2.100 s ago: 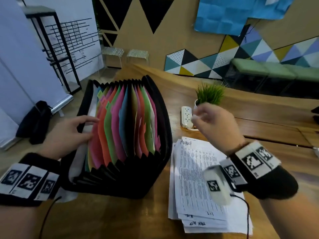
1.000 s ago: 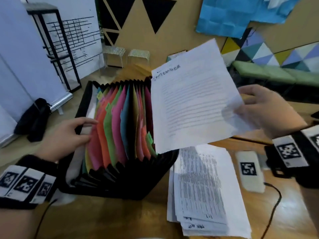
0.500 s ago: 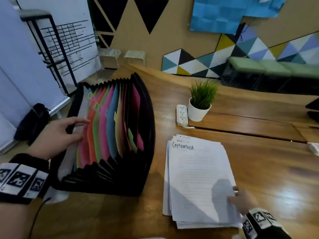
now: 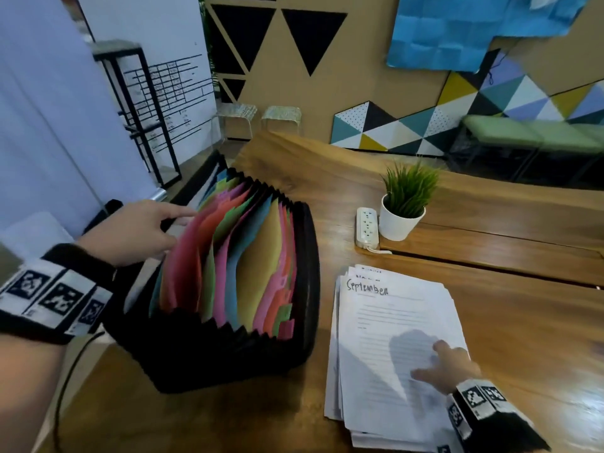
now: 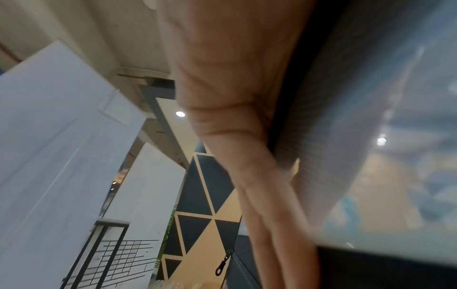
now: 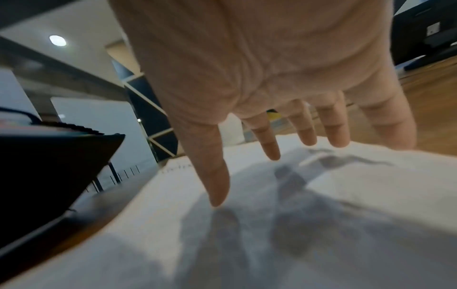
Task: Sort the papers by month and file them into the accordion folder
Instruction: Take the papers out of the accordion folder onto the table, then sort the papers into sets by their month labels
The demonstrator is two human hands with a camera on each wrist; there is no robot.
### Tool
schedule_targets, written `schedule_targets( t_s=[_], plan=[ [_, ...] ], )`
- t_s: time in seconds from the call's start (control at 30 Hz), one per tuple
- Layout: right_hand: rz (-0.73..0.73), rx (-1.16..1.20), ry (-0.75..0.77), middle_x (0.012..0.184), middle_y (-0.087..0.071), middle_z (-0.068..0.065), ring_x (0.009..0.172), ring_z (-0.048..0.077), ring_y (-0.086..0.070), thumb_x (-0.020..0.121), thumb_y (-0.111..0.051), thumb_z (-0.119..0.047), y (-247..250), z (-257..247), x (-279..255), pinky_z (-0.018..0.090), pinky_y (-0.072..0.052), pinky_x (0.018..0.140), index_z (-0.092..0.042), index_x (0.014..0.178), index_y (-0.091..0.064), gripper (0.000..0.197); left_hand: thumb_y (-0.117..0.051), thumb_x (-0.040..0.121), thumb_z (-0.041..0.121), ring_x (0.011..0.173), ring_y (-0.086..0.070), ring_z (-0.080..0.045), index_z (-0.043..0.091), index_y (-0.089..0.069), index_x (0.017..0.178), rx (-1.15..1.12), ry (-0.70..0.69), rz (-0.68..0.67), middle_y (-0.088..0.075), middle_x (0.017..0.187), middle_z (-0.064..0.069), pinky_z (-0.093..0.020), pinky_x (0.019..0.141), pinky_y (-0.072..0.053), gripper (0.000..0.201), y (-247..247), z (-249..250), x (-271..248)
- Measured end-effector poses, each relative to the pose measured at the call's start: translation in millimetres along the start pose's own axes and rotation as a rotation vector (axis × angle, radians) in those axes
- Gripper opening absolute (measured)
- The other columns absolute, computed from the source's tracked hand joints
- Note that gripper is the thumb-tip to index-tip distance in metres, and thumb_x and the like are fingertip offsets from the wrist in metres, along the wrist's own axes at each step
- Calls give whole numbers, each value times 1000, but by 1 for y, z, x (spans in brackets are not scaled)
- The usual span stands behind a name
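Note:
The black accordion folder point(image 4: 228, 354) stands open on the table's left part, its coloured dividers point(image 4: 248, 256) fanned out. My left hand point(image 4: 176, 228) lies with straight fingers against the folder's left wall; the left wrist view shows that hand point(image 5: 235, 97) flat along the grey flap point(image 5: 346, 136). To the right of the folder lies a stack of white papers point(image 4: 385, 322), its top sheet headed "September". My right hand point(image 4: 431, 361) is spread, its fingertips resting on that sheet's lower right part. In the right wrist view the fingers point(image 6: 269, 148) touch the paper point(image 6: 321, 215) beside the folder point(image 6: 49, 156).
A small potted plant point(image 4: 405, 204) and a white power strip point(image 4: 367, 227) stand behind the papers, against a raised wooden ledge point(image 4: 490, 237). The wooden table point(image 4: 523, 338) runs on to the right. A black metal rack point(image 4: 137, 109) stands on the floor at the far left.
My right hand, which held the September sheet up in the air, has laid it on the stack and now rests on it. The folder has fanned wider. My left hand stays on the folder.

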State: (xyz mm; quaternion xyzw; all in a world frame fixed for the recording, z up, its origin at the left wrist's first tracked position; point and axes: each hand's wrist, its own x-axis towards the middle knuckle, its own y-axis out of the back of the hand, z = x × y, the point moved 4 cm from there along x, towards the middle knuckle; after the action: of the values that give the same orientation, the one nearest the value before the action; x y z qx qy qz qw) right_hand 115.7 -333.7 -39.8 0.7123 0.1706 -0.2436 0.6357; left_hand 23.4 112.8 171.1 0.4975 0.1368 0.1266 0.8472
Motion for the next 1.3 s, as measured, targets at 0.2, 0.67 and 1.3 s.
schedule_targets(
  t_s=[0.2,0.67,1.3],
  plan=[
    [67,-6,-9,132,-44,5,119,25,-44,68,-65,-62,-27,15,12,37,-41,98,-22,134,-29,85,-50,91,3,65,-52,2,24,-48,137,142,-13,-88,-61,123,-22,-24,50,-43,51,-69,22,1],
    [46,77,-177,142,-32,16,129,32,-34,72,-63,-63,-14,43,23,38,-34,105,-6,145,-10,107,-55,91,24,121,-51,-16,23,-42,141,12,2,-443,-50,139,-3,-21,100,-37,52,-246,68,-16],
    [-71,239,-66,130,-39,15,118,30,-44,79,-64,-20,-31,25,27,36,-44,97,-5,136,-27,70,-58,86,21,101,-57,-27,8,-55,100,-200,232,-465,-57,112,-12,-29,70,-46,19,-324,86,-7]
  ],
)
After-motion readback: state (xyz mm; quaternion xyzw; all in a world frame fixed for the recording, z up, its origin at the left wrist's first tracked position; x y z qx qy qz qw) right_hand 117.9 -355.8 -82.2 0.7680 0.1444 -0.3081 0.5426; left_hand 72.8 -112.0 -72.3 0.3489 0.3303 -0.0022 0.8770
